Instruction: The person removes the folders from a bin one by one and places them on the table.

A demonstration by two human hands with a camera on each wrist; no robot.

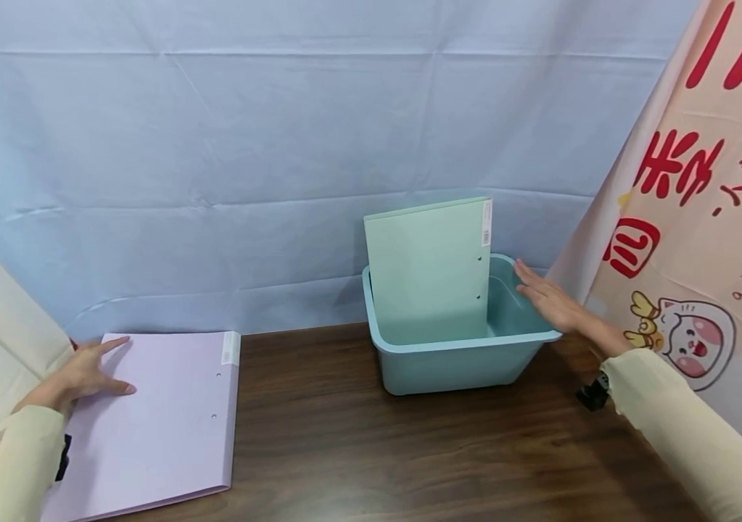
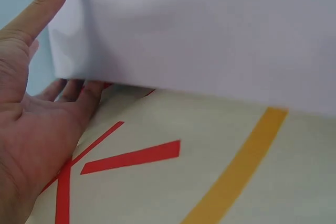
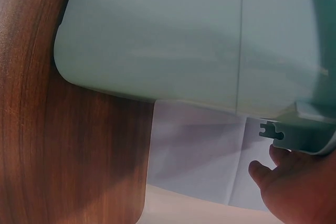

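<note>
Lying flat on the left of the table [image 1: 318,428], the purple folder [image 1: 155,420] has the left hand [image 1: 86,370] at its far left corner. On my feed the thumb lies across the cover, spread well away from the forefinger, and the left wrist view shows other fingers passing behind the edge, their tips hidden. I read that as pinching the folder by its side, since a thumb above and fingers beneath suit a thin, flat thing; how firm the hold is, I cannot tell.

Well apart from this, the right hand [image 1: 553,301] is at the far right corner of the blue bin [image 1: 449,373]. Its fingers are straight and close together at the rim, curled round nothing that I can make out. The right wrist view gives me two fingertips just beside the lip; whether they touch, I can't say. A flat hand there would, I judge, serve to steady the bin rather than carry it.

Inside the bin, toward its left end, the green folder [image 1: 426,272] stands tipped back a little, its top well above the rim. I reckon the walls prop it, the bin being too shallow to swallow it whole.
</note>
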